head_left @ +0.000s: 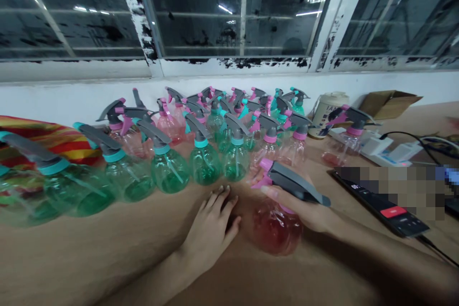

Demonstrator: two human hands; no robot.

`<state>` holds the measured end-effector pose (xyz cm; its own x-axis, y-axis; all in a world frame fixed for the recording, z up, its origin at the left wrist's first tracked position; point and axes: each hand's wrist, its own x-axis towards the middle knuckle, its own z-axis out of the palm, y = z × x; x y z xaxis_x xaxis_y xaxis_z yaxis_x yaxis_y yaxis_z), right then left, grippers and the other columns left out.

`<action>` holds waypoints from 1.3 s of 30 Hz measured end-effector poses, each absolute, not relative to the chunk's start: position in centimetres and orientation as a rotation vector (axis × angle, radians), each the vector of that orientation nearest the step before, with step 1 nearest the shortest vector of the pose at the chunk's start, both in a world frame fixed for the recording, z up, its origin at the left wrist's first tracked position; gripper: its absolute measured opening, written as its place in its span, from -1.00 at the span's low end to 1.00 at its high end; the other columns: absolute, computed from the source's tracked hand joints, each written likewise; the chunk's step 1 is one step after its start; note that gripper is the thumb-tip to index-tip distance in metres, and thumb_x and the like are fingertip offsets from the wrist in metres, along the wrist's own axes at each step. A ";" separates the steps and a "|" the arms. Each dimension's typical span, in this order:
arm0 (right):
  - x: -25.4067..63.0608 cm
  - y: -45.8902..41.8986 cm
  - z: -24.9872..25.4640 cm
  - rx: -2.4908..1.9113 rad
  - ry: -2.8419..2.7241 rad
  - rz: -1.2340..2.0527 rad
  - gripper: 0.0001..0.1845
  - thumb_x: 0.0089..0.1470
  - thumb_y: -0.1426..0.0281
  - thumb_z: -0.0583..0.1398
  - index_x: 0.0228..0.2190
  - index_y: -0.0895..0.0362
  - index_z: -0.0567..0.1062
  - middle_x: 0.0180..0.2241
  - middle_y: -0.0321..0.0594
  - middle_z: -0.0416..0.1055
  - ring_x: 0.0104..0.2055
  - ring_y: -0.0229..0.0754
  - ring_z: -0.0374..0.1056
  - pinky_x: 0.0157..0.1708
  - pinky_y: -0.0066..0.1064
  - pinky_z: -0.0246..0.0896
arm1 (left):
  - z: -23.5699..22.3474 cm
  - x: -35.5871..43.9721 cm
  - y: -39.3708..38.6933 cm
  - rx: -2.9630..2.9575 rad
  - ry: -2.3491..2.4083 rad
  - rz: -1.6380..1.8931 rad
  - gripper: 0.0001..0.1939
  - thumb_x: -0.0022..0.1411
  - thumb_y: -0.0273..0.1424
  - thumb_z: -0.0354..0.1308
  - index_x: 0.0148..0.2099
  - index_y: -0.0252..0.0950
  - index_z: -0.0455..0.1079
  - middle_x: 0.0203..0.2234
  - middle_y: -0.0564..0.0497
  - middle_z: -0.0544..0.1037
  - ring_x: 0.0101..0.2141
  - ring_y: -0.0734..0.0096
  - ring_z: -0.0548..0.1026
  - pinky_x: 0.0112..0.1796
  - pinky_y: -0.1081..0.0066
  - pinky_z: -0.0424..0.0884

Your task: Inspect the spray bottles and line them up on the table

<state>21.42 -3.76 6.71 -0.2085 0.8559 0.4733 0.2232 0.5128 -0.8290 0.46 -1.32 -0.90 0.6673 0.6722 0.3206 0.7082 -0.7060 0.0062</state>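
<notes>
Pink spray bottle: The pink spray bottle (278,229) was in front of the person, right of centre, its grey lever slanting down to the right; whether its base touched the table (143,258) could not be told
Right hand: The right hand (308,208) was clamped around the bottle's neck, thumb across the pink nozzle side, other fingers mostly hidden
Left hand: The left hand (211,222) held nothing; its fingers were slightly apart, low over the wood, between the green spray bottles (170,172) and the held one
Grip risk: The neck was narrow and the round body below had no hand under it, so it looked likely to swing or twist if the hold loosened
Trigger risk: With the thumb so near the nozzle, a stray squeeze could have worked the sprayer; whether it held liquid could not be told
Crowding risk: The green bottles stood close together in front, so a careless push on one could have toppled its neighbours
Right-side risk: The right forearm passed just beside a phone (389,213) and its cable (435,248); a wide elbow move might have snagged the lead
Socket risk: Another pink-collared bottle (346,148) stood beside a power strip (385,158); a leak there might have wet the plugs
</notes>
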 end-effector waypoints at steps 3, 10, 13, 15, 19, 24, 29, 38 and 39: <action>21.0 -3.5 6.6 -0.966 -1.746 0.743 -0.85 0.01 0.26 0.24 -0.42 0.08 0.46 -0.47 -0.31 0.42 -0.46 -0.26 0.35 -0.46 -0.42 0.26 | -1.1 0.4 -1.3 -2.763 -1.136 -0.474 -0.62 0.29 -0.37 0.02 0.11 -0.40 0.26 0.08 -0.23 0.34 0.09 0.01 0.28 0.01 0.04 0.28; 20.6 -3.4 7.1 -1.024 -1.787 0.643 -0.77 -0.03 0.31 0.25 -0.58 0.08 0.31 -0.66 -0.43 0.24 -0.63 -0.35 0.22 -0.60 -0.48 0.17 | -1.0 0.4 -1.4 -2.783 -1.140 -0.502 -0.62 0.29 -0.38 0.01 0.12 -0.40 0.24 0.09 -0.24 0.32 0.11 0.01 0.26 0.01 0.02 0.29; 20.8 -3.5 7.1 -1.012 -1.803 0.689 -0.80 0.00 0.25 0.22 -0.53 0.07 0.35 -0.56 -0.37 0.35 -0.54 -0.30 0.32 -0.51 -0.44 0.27 | -0.8 0.4 -1.4 -2.791 -1.141 -0.470 -0.62 0.29 -0.39 0.01 0.12 -0.41 0.23 0.10 -0.25 0.32 0.11 -0.01 0.25 0.01 0.00 0.27; 20.9 -3.5 7.1 -0.979 -1.809 0.738 -0.82 0.01 0.22 0.21 -0.44 0.07 0.40 -0.49 -0.31 0.40 -0.48 -0.25 0.37 -0.44 -0.39 0.31 | -0.7 0.4 -1.4 -2.797 -1.137 -0.456 -0.62 0.28 -0.40 0.01 0.12 -0.41 0.24 0.10 -0.25 0.32 0.11 -0.01 0.26 0.02 -0.01 0.26; 20.8 -3.6 7.4 -0.926 -1.799 0.789 -0.86 0.01 0.28 0.21 -0.34 0.03 0.43 -0.49 -0.32 0.41 -0.49 -0.21 0.36 -0.47 -0.36 0.30 | -0.6 0.4 -1.4 -2.805 -1.148 -0.462 -0.62 0.28 -0.40 0.02 0.12 -0.39 0.24 0.12 -0.24 0.30 0.11 0.00 0.25 0.02 0.00 0.26; 20.7 -3.6 7.8 -0.924 -1.805 0.750 -0.92 0.01 0.32 0.20 -0.37 0.01 0.46 -0.48 -0.32 0.42 -0.46 -0.20 0.38 -0.43 -0.35 0.34 | -0.6 0.4 -1.5 -2.812 -1.142 -0.528 -0.66 0.30 -0.39 -0.01 0.10 -0.36 0.25 0.09 -0.22 0.33 0.10 0.01 0.27 0.00 0.00 0.29; 20.5 -3.8 8.0 -0.897 -1.771 0.717 -0.93 -0.01 0.43 0.19 -0.46 -0.01 0.45 -0.53 -0.37 0.42 -0.37 -0.21 0.44 -0.32 -0.40 0.38 | -0.4 0.4 -1.5 -2.825 -1.150 -0.493 -0.64 0.30 -0.38 -0.01 0.11 -0.35 0.24 0.09 -0.21 0.33 0.09 0.03 0.28 0.01 0.02 0.28; 20.8 -3.5 6.9 -0.971 -1.809 0.810 -0.85 0.05 0.26 0.18 -0.34 0.06 0.46 -0.39 -0.25 0.48 -0.37 -0.19 0.44 -0.36 -0.36 0.40 | -0.8 0.4 -1.4 -2.800 -1.149 -0.488 -0.65 0.29 -0.39 0.01 0.09 -0.38 0.26 0.08 -0.25 0.34 0.10 -0.02 0.27 0.00 -0.01 0.29; 20.8 -3.4 6.8 -0.983 -1.813 0.814 -0.83 0.05 0.23 0.19 -0.35 0.06 0.46 -0.41 -0.24 0.47 -0.40 -0.19 0.43 -0.40 -0.36 0.39 | -0.7 0.4 -1.5 -2.801 -1.148 -0.494 -0.65 0.29 -0.39 0.00 0.10 -0.38 0.25 0.08 -0.25 0.34 0.10 -0.02 0.27 0.00 -0.01 0.28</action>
